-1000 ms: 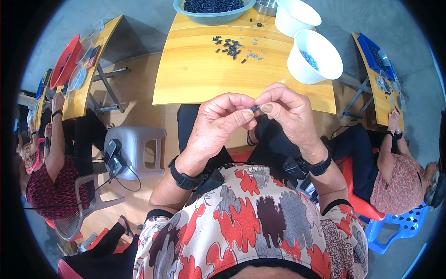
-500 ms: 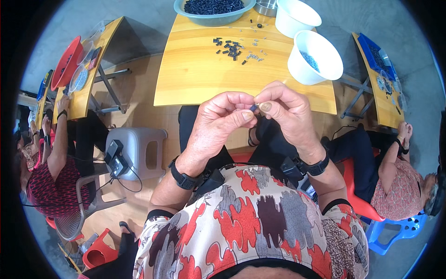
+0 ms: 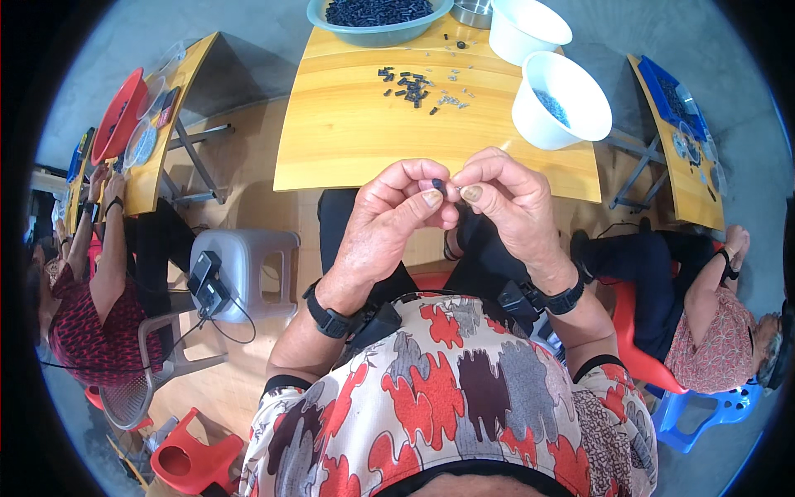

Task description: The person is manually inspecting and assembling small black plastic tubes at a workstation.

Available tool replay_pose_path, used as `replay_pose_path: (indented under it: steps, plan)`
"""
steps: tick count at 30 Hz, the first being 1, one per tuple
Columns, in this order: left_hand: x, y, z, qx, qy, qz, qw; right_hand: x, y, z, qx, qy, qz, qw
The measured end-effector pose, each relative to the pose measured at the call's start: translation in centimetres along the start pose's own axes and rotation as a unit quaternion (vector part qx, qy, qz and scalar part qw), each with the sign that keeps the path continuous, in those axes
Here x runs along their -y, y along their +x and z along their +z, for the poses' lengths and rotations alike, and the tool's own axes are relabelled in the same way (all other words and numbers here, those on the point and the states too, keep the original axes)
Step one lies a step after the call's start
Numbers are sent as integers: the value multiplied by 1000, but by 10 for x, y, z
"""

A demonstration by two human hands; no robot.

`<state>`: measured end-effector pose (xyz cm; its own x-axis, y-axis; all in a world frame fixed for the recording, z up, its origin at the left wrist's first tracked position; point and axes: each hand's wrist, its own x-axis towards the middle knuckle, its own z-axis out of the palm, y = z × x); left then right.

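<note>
The left hand (image 3: 389, 219) and right hand (image 3: 509, 207) meet above the lap, fingertips pinched together on a small black piece (image 3: 438, 185) held between thumb and forefinger of both; whether a second, thinner part sits in the right fingers is too small to tell. Beyond the fingers, on the wooden table (image 3: 348, 141), a scatter of loose black pieces (image 3: 410, 85) and a full bowl (image 3: 377, 16) lie waiting, so much of the work looks left, while the white bucket (image 3: 561, 99) to the right holds only some blue bits.
</note>
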<state>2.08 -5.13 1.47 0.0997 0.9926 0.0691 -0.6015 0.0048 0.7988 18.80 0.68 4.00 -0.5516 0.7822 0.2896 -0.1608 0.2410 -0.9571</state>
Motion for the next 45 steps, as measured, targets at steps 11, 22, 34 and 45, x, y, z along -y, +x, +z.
replay_pose_path:
  steps: [11,22,34,45]
  plan:
    - [7,2,-4,-36,-220,-62,973,-11,2,11,-39,-25,-56,997]
    - [10,2,-7,-14,-203,-68,977,-12,3,14,-59,-10,-26,998]
    - [8,-1,-5,-37,-39,-15,998,-5,2,8,-49,20,20,998]
    - [5,0,-5,-28,-30,-8,999,-2,6,7,-28,-11,45,999]
